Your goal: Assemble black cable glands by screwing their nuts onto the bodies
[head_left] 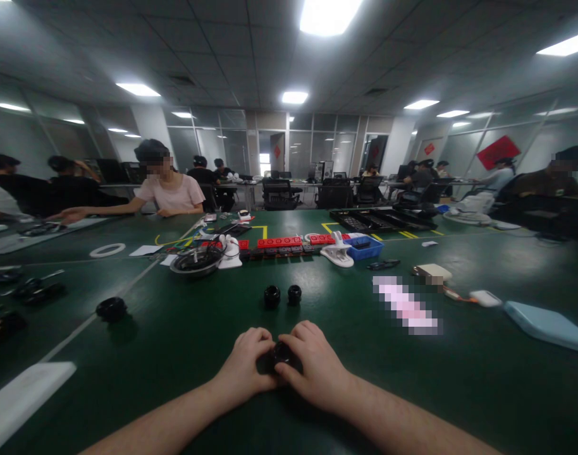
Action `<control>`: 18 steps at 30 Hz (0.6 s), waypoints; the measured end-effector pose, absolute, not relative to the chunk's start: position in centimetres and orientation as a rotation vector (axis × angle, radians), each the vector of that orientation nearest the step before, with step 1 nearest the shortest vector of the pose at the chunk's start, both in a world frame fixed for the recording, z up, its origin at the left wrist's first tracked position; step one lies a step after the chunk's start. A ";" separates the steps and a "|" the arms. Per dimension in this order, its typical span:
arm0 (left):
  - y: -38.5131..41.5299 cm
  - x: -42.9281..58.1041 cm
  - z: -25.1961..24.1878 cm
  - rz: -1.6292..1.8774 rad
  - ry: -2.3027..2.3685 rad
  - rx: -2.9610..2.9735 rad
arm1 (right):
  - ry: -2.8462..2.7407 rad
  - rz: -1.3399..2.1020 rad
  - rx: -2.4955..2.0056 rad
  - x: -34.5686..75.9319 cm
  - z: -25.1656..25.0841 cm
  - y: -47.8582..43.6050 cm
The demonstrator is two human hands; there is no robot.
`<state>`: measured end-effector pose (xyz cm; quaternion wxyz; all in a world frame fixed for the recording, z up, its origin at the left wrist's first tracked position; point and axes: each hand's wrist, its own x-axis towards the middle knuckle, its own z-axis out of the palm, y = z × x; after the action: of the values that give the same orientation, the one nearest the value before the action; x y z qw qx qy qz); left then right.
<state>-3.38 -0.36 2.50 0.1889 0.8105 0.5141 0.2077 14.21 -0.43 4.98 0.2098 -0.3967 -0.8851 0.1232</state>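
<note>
My left hand (245, 361) and my right hand (316, 365) meet near the front of the table. Between them is a small, shiny black round part (282, 352), partly covered by the fingers. Both hands are closed around it, the right thumb and forefinger pressing on its near side. Just beyond stand two similar black round parts, a larger one (272, 296) and a smaller one (294, 294). Another black round part (112, 309) sits off to the left, beside a pale line on the table.
Across the green table (213, 297) lie a metal bowl (194, 268), red blocks (279, 242), a white clamp (338, 251) and a blue bin (365, 248). To the right are a power bank (432, 273) and a light blue case (547, 323). A person (170, 189) sits opposite.
</note>
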 end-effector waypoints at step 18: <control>-0.1 -3.6 1.8 0.568 1.454 2.257 | -2.396 0.492 -0.948 14.0 4.6 -0.6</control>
<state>-3.64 -0.09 1.76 0.1975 0.8063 0.5194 0.2029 13.97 -0.62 4.62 0.2564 -0.3495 -0.8828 0.1812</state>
